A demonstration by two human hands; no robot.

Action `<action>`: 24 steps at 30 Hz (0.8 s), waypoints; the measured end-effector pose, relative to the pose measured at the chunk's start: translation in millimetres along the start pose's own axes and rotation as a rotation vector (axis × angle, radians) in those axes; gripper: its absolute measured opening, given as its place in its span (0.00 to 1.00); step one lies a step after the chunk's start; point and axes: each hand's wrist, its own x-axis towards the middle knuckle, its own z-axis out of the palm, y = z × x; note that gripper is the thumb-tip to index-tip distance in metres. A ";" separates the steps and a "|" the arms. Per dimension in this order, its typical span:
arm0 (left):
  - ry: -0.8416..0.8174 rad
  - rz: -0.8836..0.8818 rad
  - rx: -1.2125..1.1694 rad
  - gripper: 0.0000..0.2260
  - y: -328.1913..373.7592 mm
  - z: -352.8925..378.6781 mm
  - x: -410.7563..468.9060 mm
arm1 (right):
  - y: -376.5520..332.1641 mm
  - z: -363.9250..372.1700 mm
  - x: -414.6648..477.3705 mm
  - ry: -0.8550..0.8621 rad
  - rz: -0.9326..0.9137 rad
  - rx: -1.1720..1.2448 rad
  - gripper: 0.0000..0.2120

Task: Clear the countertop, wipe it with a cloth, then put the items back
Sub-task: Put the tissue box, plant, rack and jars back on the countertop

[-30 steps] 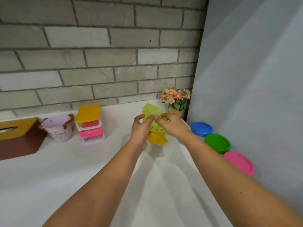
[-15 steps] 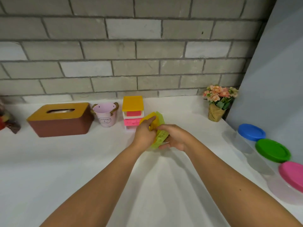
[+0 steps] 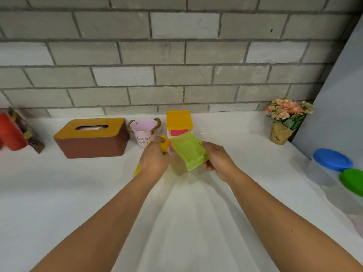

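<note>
Gripping a lime-green perforated plastic basket (image 3: 188,152) by its right side, the right hand (image 3: 218,160) has its thumb on the rim and its fingers curled underneath, as the head view shows. The basket is held over the white surface (image 3: 59,193), just in front of a small drawer unit with a yellow top and pink drawers (image 3: 179,122). Its open side faces up towards the camera. Its long axis runs away from the person, with the far end angled a little to the left and the near end lower.

The left hand (image 3: 155,159) is closed round a yellow plastic piece (image 3: 165,144), which is mostly hidden. One corner shows above the knuckles and another below the wrist, so it slants from upper right to lower left. The two held things lie just beside each other.

Along the back of the surface stand a brown tissue box with a wooden lid (image 3: 90,138), a pink metal bucket lettered "FLOWERS & GARDEN" (image 3: 144,132) and a paper-wrapped pot of pink flowers (image 3: 282,122). At the right edge are clear tubs with a blue lid (image 3: 332,159) and a green lid (image 3: 352,181). A red object (image 3: 9,132) sits far left. Behind is a grey brick wall (image 3: 176,55), and a pale panel (image 3: 337,95) closes the right.
</note>
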 end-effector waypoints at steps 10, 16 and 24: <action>0.011 -0.013 -0.049 0.20 -15.4 -7.7 7.3 | 11.3 32.4 20.3 0.108 -0.033 0.098 0.12; 0.011 0.006 -0.060 0.20 -16.8 -9.3 7.5 | 11.2 40.3 44.4 0.062 0.011 0.119 0.23; -0.001 0.024 -0.071 0.20 -22.2 -9.3 7.9 | 0.4 38.7 62.6 0.147 -0.138 -0.345 0.41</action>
